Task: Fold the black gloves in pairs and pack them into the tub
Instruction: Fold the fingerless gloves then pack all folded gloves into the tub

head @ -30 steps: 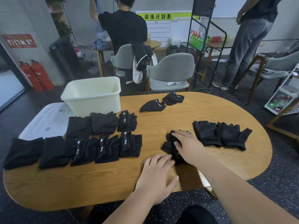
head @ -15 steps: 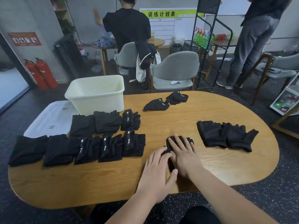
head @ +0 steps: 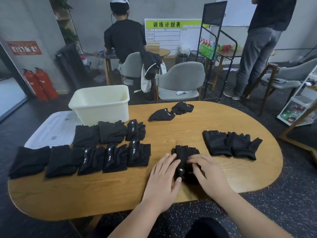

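Both hands on the glove pair (head: 186, 154) mid-table (head: 171, 134): left hand (head: 163, 179) flat, fingers straight, together, pressing; right hand (head: 209, 176) blurred, grip unclear. Tub (head: 101, 107) at ten o'clock, folded pairs (head: 109, 160) at nine

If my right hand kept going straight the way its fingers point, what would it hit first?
Your right hand points forward and left, and its fingers rest on the glove pair between your hands, so that comes first. Beyond it, probably the nearest folded pair.
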`<state>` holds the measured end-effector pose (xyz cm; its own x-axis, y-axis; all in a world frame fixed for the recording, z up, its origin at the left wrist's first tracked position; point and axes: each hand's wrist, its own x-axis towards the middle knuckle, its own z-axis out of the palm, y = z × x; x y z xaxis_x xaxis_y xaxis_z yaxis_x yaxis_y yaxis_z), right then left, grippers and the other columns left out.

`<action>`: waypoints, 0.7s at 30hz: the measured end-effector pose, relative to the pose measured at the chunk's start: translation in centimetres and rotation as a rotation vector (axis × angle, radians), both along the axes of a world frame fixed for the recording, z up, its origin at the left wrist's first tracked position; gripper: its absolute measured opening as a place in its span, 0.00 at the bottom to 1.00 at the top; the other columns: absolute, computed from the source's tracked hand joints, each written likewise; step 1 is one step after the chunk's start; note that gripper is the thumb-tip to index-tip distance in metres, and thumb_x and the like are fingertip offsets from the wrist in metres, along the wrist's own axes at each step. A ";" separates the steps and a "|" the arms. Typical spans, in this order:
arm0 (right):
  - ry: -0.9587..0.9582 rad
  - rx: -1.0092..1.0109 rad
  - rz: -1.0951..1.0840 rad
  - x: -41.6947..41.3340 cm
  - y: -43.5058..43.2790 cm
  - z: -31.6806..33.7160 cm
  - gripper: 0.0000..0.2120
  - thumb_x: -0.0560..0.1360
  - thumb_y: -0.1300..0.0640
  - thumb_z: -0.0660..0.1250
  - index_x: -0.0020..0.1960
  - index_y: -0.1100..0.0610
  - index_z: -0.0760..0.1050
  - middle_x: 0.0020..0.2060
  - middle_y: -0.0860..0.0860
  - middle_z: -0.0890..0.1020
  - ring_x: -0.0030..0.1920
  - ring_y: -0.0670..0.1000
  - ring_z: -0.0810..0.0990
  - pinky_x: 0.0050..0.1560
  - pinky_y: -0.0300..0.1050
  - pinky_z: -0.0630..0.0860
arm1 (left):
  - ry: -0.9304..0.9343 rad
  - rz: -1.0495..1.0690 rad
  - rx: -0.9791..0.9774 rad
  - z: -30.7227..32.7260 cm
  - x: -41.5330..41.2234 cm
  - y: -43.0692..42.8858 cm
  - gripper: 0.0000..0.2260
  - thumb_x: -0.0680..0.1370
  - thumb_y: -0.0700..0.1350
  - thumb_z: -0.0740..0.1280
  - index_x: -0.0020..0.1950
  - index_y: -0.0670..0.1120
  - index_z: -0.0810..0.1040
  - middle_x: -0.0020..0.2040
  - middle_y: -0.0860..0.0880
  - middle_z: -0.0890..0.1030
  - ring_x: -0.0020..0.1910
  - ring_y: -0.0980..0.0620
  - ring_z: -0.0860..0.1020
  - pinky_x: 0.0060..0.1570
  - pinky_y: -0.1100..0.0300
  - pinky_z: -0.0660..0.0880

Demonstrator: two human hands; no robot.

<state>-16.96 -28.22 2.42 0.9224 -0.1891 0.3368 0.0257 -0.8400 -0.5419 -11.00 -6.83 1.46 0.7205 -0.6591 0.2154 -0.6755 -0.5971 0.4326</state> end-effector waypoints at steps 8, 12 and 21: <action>0.105 0.009 0.070 -2.5 -0.5 -1.5 0.19 0.79 0.45 0.64 0.70 0.42 0.77 0.64 0.33 0.78 0.68 0.34 0.71 0.69 0.38 0.68 | 0.053 -0.044 0.076 -0.2 0.2 -0.2 0.24 0.84 0.61 0.57 0.81 0.60 0.66 0.81 0.64 0.62 0.81 0.66 0.50 0.80 0.62 0.43; 0.165 0.089 0.049 -3.0 -0.7 -1.3 0.28 0.72 0.47 0.71 0.72 0.42 0.73 0.67 0.33 0.76 0.67 0.35 0.73 0.68 0.29 0.65 | 0.087 -0.020 0.048 -0.3 0.2 -0.3 0.22 0.85 0.59 0.60 0.79 0.61 0.67 0.80 0.65 0.64 0.81 0.67 0.53 0.81 0.61 0.46; 0.055 0.193 -0.095 -2.7 -0.3 -1.2 0.13 0.79 0.47 0.72 0.64 0.41 0.81 0.53 0.36 0.79 0.58 0.37 0.77 0.60 0.34 0.72 | 0.199 0.077 -0.069 -0.1 0.3 -0.1 0.26 0.82 0.62 0.65 0.79 0.62 0.66 0.77 0.63 0.65 0.78 0.64 0.58 0.81 0.56 0.56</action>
<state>-19.67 -28.54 1.25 0.9133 -0.3318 0.2360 -0.0821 -0.7177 -0.6915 -10.70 -6.90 1.35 0.8007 -0.5895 0.1063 -0.5265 -0.6079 0.5944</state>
